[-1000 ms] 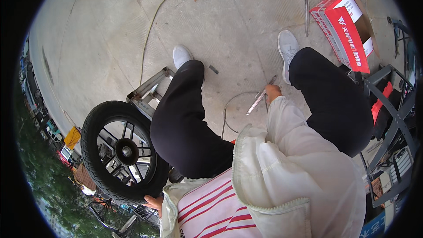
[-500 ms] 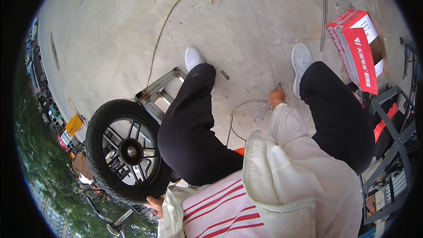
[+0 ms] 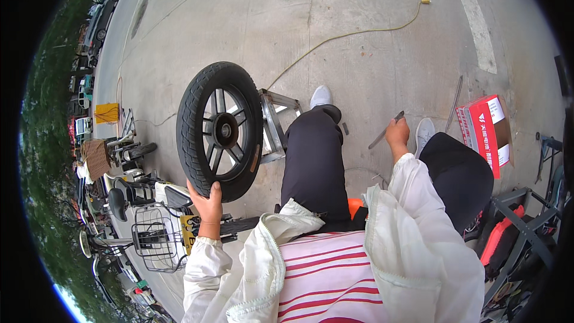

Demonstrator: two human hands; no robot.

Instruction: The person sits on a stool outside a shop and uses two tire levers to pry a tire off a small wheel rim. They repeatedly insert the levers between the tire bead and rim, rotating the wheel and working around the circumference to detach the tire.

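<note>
A black spoked scooter wheel with its tyre [image 3: 192, 125] stands upright on my left. My left hand [image 3: 207, 208] grips the tyre at its near lower edge, with thumb and fingers on either side of the tread. The wheel's round hub [image 3: 225, 130] faces right. In my right hand [image 3: 397, 136], a flat metal tyre lever [image 3: 378, 139] is held in closed fingers, above the floor between my legs. Its far tip sticks out past my fist.
A metal frame stand [image 3: 272, 124] is beside the wheel. Right lie a red-and-white carton [image 3: 485, 134], a dark strip [image 3: 454, 103] and a metal rack [image 3: 519, 218]. A yellow cable [image 3: 353, 34] crosses the floor. Parked scooters with a wire basket [image 3: 154, 236] stand left.
The view has shifted, showing more floor ahead. My left hand has turned the wheel more upright, and its grip now shows fully. My right hand has raised the tyre lever from near the floor.
</note>
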